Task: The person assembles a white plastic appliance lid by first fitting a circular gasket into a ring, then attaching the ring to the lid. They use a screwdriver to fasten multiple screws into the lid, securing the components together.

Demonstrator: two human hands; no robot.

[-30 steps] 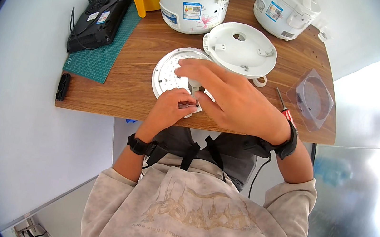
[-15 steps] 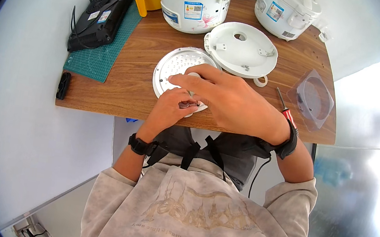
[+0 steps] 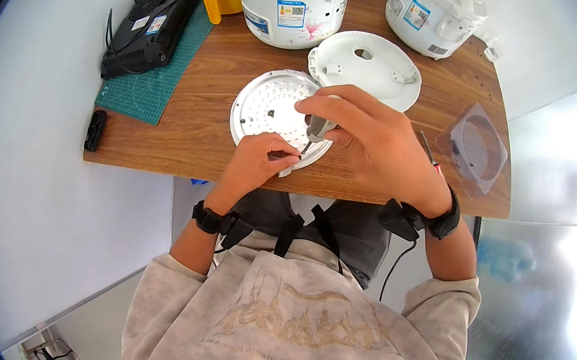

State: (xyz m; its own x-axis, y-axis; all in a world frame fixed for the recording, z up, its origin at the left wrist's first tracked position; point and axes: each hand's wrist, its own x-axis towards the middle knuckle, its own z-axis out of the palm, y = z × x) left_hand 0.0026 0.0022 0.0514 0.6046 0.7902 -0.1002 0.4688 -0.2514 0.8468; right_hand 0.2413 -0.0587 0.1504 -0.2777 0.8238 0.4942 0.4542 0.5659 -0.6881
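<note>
A round silver metal plate with many small holes (image 3: 254,106) lies near the table's front edge. My right hand (image 3: 380,145) is wrapped round a grey-handled screwdriver (image 3: 319,129), tilted above the plate's right side. Its thin shaft points down to the near right rim. There, my left hand (image 3: 256,157) rests at the plate's near edge, thumb and forefinger pinched beside the screwdriver tip. A tiny dark piece shows at those fingertips, too small to name. Just behind the plate lies a white round lid shell (image 3: 370,85), partly covered by my right hand.
A white rice cooker body (image 3: 292,16) stands at the back, and a second white cooker (image 3: 434,17) at back right. A clear plastic tray (image 3: 478,150) and a partly hidden red-handled screwdriver (image 3: 438,168) lie right. Left are a green mat (image 3: 142,99), black appliance (image 3: 152,42) and yellow pot (image 3: 230,1).
My right hand has risen and shifted right, bringing the screwdriver's grey handle and shaft into view. The left hand stays at the plate's near edge.
</note>
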